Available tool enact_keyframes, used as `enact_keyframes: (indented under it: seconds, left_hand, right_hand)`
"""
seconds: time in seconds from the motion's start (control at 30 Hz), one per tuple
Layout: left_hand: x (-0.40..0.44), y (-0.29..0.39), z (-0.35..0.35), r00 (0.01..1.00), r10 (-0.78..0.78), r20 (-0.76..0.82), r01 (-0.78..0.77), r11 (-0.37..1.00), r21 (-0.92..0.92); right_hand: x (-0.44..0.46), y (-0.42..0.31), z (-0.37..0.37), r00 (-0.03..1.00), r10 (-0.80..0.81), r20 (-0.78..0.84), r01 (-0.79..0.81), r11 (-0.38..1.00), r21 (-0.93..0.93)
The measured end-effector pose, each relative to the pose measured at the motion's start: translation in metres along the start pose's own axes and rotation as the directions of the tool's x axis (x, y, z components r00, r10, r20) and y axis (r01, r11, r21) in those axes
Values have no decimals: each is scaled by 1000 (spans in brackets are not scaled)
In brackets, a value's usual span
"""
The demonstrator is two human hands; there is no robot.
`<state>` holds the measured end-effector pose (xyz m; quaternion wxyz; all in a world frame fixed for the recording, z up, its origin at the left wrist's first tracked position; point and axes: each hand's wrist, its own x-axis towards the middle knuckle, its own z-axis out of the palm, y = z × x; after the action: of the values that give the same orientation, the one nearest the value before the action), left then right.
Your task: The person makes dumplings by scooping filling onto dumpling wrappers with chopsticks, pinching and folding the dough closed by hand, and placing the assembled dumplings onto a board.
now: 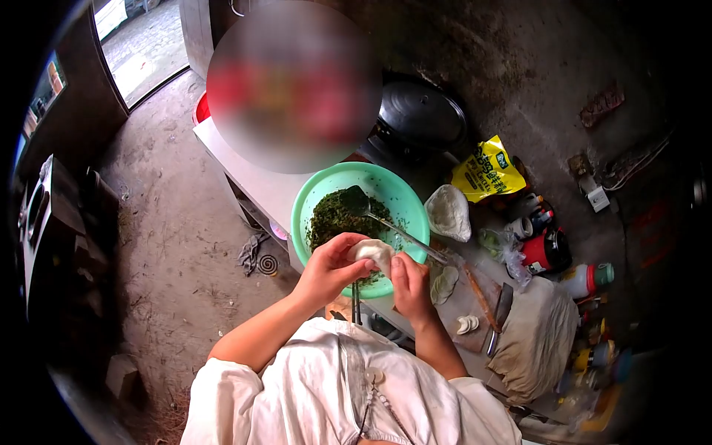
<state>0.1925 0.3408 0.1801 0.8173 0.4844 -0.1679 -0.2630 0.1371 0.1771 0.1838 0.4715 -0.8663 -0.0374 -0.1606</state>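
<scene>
A white dough dumpling [376,254], folded over, is pinched between the fingers of both my hands. My left hand [332,265] holds it from the left, with the fingers curled round its back. On the other side, the thumb and fingers of my right hand [412,288] press its edge. Just beneath is a light green bowl [406,202] with chopped green filling [326,221] in it. A long-handled metal spoon [404,236] rests in the filling, its handle over the bowl's right rim. What lies inside the dough is hidden.
Right of the bowl lie a white flour container [449,213], a flat dough wrapper [445,285], small dough pieces [468,324], a rolling pin [480,297] and a knife [501,311]. A beige cloth [540,334], yellow bag [486,172] and several jars stand beyond. A blurred disc covers the far table.
</scene>
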Motion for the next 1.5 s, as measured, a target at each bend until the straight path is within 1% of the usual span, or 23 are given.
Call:
enact_keyframes:
  seconds: [0.07,0.1,0.17,0.2,0.27,0.3,0.37,0.4,0.47,0.6,0.67,0.8,0.87,0.93,1.0,1.03,1.1,1.2,1.3,1.33,1.4,1.43,1.5]
  left_hand:
    - [0,-2,0,1000,10,-26,-10,1000,-18]
    - [0,-3,0,1000,11,-27,-11,1000,-19]
    - [0,-4,-1,1000,13,-15,-14,998,-64]
    - [0,-4,-1,1000,14,-16,-15,998,-65]
    - [0,-3,-1,999,5,-36,-7,998,-59]
    - [-1,-2,-1,999,7,-37,-9,998,-60]
    - [-1,-2,-1,999,-10,-50,5,996,-87]
    - [-1,-2,-1,999,-9,-51,5,996,-87]
    - [0,-5,-2,998,-23,-57,16,992,-126]
    - [0,-7,-2,996,-52,-77,36,979,-202]
    - [1,-9,-4,995,-52,-88,33,978,-205]
    - [-1,-5,-2,995,-57,-80,43,985,-168]
    - [-1,-4,-1,995,-64,-74,50,984,-174]
    - [-1,-2,-1,995,-69,-66,57,983,-177]
    - [-1,-1,-2,995,-76,-61,64,982,-179]
    - [-1,-1,-2,996,-77,-39,68,979,-194]
    - [-1,-3,-3,997,-80,-20,74,975,-209]
    - [0,-5,-4,998,-63,9,63,978,-200]
    - [-1,-1,-3,995,-96,8,95,975,-200]
    - [0,-1,-2,996,-84,4,84,982,-172]
    - [1,-2,-1,997,-73,-1,73,987,-143]
    - [1,-3,-1,998,-57,-24,52,985,-166]
    - [1,-5,-2,998,-42,-49,33,982,-187]
  right_hand:
    - [1,-1,4,995,-87,-43,83,992,-96]
    - [1,-3,3,995,-88,-41,84,992,-96]
    - [1,-8,2,998,16,-61,-20,998,-52]
    - [1,-6,1,998,16,-60,-19,998,-52]
    - [-2,0,0,995,97,-9,-95,991,99]
    - [-2,3,3,995,96,-7,-94,991,97]
    - [-2,6,9,994,-71,-85,68,997,-35]
    - [-2,4,8,994,-71,-85,68,997,-35]
    - [-2,-4,4,996,64,-55,-60,995,79]
    - [-2,-1,6,1000,-4,-25,5,999,53]
    - [-3,-3,2,998,46,49,-49,996,77]
    - [4,-7,-2,992,82,96,-92,990,109]
    - [7,-9,2,999,-49,-18,48,999,-13]
    - [5,-8,-1,999,-35,15,36,999,-23]
    - [3,-10,-4,988,93,119,-101,993,58]
    - [4,-10,-2,988,95,122,-103,993,59]
    - [8,-10,3,998,-66,-10,66,998,-12]
    - [7,-8,2,994,-108,16,109,994,-28]
    - [6,-4,-5,992,-53,118,55,998,-14]
    - [7,-6,-2,992,-52,118,54,998,-14]
    - [10,-13,3,992,-127,-12,127,991,-43]
    - [9,-12,1,992,-127,-11,126,991,-42]
    - [8,-9,-4,992,-60,110,64,998,-30]
